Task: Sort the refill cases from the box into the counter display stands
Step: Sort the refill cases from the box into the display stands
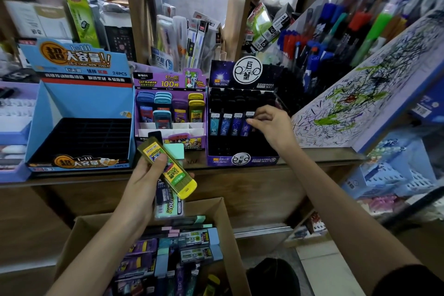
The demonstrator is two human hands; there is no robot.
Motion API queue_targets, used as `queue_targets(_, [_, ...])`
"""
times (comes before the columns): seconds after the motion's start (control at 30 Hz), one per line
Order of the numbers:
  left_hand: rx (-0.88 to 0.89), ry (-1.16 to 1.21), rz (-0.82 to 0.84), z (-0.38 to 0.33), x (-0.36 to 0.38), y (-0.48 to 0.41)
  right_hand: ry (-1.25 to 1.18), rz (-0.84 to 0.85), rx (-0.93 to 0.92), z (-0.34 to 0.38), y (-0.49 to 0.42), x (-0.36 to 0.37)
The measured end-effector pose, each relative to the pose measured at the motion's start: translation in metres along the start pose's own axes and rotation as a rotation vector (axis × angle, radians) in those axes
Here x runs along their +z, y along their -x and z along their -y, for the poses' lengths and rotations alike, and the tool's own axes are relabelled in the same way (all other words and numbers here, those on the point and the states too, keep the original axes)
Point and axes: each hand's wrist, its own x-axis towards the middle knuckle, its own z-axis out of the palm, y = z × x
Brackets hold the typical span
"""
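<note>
Left of the purple stand (170,108): blue stand (79,115), black slotted tray with no cases visible in it.

In front of and just below the purple stand: left hand (146,178), fingers curled round a small bundle of refill cases. Yellow case (168,166) uppermost and tilted, mint case (176,151) and a black one behind it.

Lower still, below the purple stand and under the counter edge: cardboard box (225,223), open, holding many more mixed cases.

Right of the purple stand: dark stand (228,146), front row partly filled with slim blue cases. Right hand (271,125) over that row, thumb and fingertips pinching the top of a slim case (247,127) at the row's right end, other fingers loosely bent.

Step in hand, by appearance: seating that slim case in its slot. Next move likely calling for a straight downward push, a release, then a pick from the left-hand bundle, with the yellow case probably bound for the purple stand.

Farther right of the purple stand: scribbled test board (360,103), leaning close beside the dark stand and narrowing the wrist's room. Pen rack (312,55) behind it.

Behind the purple stand: clear holder (187,38) of packaged pens.
</note>
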Motion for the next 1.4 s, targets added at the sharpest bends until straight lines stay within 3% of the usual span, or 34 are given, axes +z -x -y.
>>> queue_targets(0.3, [0.028, -0.02, 0.025, 0.001, 0.009, 0.004, 0.341, -0.006, 0.066, 0.004, 0.002, 0.009])
queue_targets(0.4, [0.048, -0.037, 0.029, 0.0, 0.008, 0.006, 0.531, -0.165, -0.056, 0.023, 0.022, 0.011])
queue_targets(0.47, [0.064, -0.053, 0.014, -0.002, 0.008, 0.006, 0.427, -0.16, -0.164, 0.039, 0.047, 0.019])
queue_targets(0.6, [0.1, -0.078, -0.02, -0.005, 0.008, 0.006, -0.022, 0.394, -0.005, 0.072, 0.106, 0.051])
queue_targets(0.67, [0.122, -0.087, -0.025, -0.007, 0.008, 0.006, -0.086, 0.534, 0.08, 0.078, 0.12, 0.067])
queue_targets(0.8, [0.138, -0.107, -0.058, -0.014, 0.004, 0.007, -0.283, 0.529, 0.249, 0.083, 0.126, 0.084])
queue_targets(1.0, [0.131, -0.101, -0.022, -0.023, -0.004, 0.01, -0.392, 0.331, 0.17, 0.093, 0.108, 0.076])
queue_targets(1.13, [0.094, -0.073, -0.027, -0.028, -0.012, 0.009, -0.215, 0.179, -0.013, 0.102, 0.07, 0.048])
queue_targets(1.27, [0.087, -0.043, -0.036, -0.031, -0.019, 0.007, 0.02, 0.188, -0.115, 0.106, 0.028, 0.029])
queue_targets(1.4, [0.095, -0.035, -0.026, -0.033, -0.024, 0.007, 0.463, 0.145, -0.287, 0.108, 0.003, 0.035])
